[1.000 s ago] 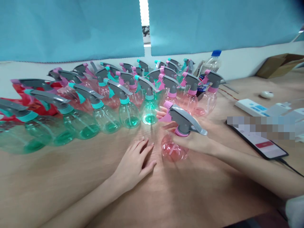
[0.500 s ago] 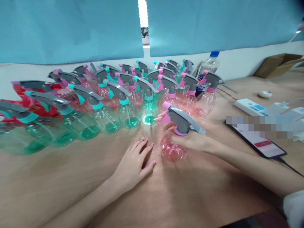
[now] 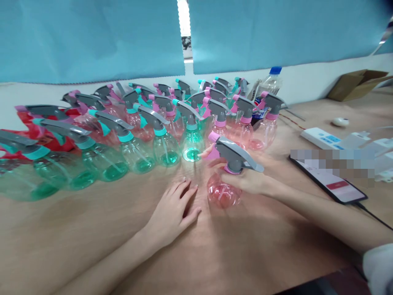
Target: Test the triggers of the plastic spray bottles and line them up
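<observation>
The right hand [image 3: 250, 181] is wrapped around an upright pink spray bottle [image 3: 224, 196] over the worktop [image 3: 92, 241]; the left hand [image 3: 170, 211] lies spread nearby. Writing on the phone [image 3: 348, 190] is unreadable.

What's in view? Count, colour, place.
table: one, brown, foreground
gripped bottle: one, pink, front centre
other spray bottles: over twenty, green or pink, left through centre
red packaging: count unclear, red, left
capped bottle: one, clear, blue-capped, back right
box: one, brown, far right
oval item: one, white, right
power strip: one, white, right
phone: one, black, right
phone cable: one, black, right
wall coverings: at least two, blue, back
left hand: one, on table
right hand: one, around gripped bottle
</observation>
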Demonstrator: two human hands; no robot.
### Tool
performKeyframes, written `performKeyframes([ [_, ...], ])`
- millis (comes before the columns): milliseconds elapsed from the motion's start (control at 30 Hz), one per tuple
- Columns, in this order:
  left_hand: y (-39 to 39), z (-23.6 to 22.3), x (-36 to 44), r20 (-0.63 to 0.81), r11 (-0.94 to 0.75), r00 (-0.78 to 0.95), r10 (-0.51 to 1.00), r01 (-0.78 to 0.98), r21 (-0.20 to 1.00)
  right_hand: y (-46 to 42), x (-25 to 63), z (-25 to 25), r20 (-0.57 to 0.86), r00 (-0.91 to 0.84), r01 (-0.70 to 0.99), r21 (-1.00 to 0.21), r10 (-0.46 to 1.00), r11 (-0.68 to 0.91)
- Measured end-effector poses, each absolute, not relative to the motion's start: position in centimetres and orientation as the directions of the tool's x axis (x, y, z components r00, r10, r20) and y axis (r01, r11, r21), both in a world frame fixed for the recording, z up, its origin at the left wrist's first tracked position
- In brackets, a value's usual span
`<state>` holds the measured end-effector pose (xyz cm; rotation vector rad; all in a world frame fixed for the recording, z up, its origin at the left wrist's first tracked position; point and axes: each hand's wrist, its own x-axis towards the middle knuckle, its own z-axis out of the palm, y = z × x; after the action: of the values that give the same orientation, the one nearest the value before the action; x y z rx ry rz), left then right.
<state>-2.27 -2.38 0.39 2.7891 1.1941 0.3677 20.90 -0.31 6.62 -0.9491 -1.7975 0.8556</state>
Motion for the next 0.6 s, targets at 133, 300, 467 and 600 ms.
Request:
performKeyframes([
  [133, -2.4, 0.4, -2.2, 0.177, -0.688, 0.665, 0.726, 0.703, 0.18, -0.2, 20.8, 6.8, 0.391, -0.307, 0.26, -0.842, 0.867, 0.472],
  [300, -2.5, 0.3, -2.2, 0.188, -0.689, 0.662, 0.725, 0.701, 0.185, -0.3, 20.6, 6.4, 0.411, -0.305, 0.256, -0.833, 0.859, 0.49],
  [467, -2.5, 0.2, -2.2, 0.198, -0.689, 0.66, 0.725, 0.698, 0.195, -0.3, 20.6, 6.0, 0.393, -0.258, 0.276, -0.845, 0.883, 0.457],
  [600, -2.5, 0.2, -2.2, 0.197, -0.69, 0.661, 0.724, 0.698, 0.192, -0.1, 20.8, 5.7, 0.435, -0.227, 0.333, -0.806, 0.871, 0.489],
])
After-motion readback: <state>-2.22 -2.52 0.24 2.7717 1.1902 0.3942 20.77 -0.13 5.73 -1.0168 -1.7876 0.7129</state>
